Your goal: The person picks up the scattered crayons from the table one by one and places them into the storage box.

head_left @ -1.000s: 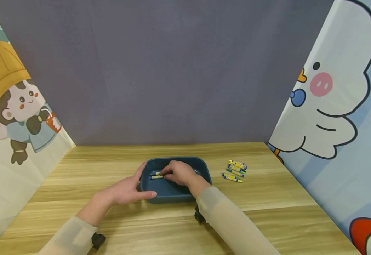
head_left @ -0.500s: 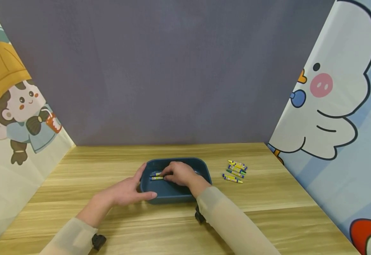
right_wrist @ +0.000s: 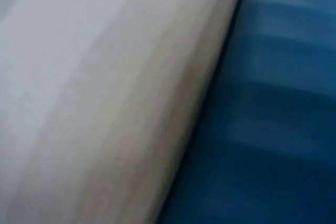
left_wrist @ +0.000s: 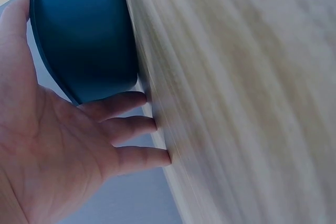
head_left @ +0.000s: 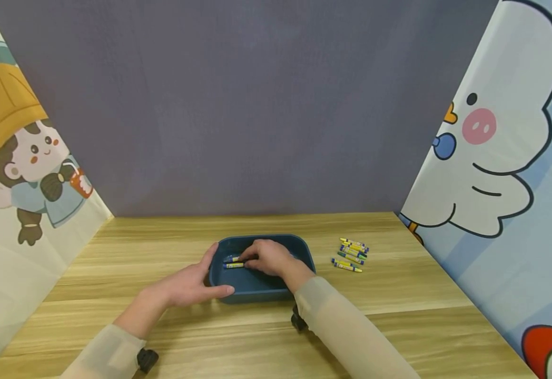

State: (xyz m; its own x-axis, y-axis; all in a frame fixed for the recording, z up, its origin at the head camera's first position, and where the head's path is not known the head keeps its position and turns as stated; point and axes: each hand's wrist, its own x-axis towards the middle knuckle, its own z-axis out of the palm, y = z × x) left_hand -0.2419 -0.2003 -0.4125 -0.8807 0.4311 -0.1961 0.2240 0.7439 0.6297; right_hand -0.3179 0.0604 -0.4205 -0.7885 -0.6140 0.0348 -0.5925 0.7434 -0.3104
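A dark blue rectangular tub (head_left: 260,297) stands on the table. My left hand (head_left: 186,285) rests at its left end, thumb along the near side and fingers spread. In the left wrist view, the straight fingers (left_wrist: 142,157) reach down beside the tub wall (left_wrist: 86,30), their tips at the tabletop. Reaching over the near right side, my right hand (head_left: 270,258) is inside the tub, with curled fingers pinching the right end of a yellow-and-blue crayon (head_left: 233,266). Another crayon (head_left: 231,259) lies just behind it, partly hidden by the fingertips. The right wrist view shows only the tub's outer wall (right_wrist: 262,129) and tabletop.
To the right of the tub, several crayons (head_left: 352,253) with yellow-and-blue wrappers lie in a loose group on the wood-grain table (head_left: 162,234). A grey panel (head_left: 257,105) closes off the back. Cartoon-printed panels stand at both sides.
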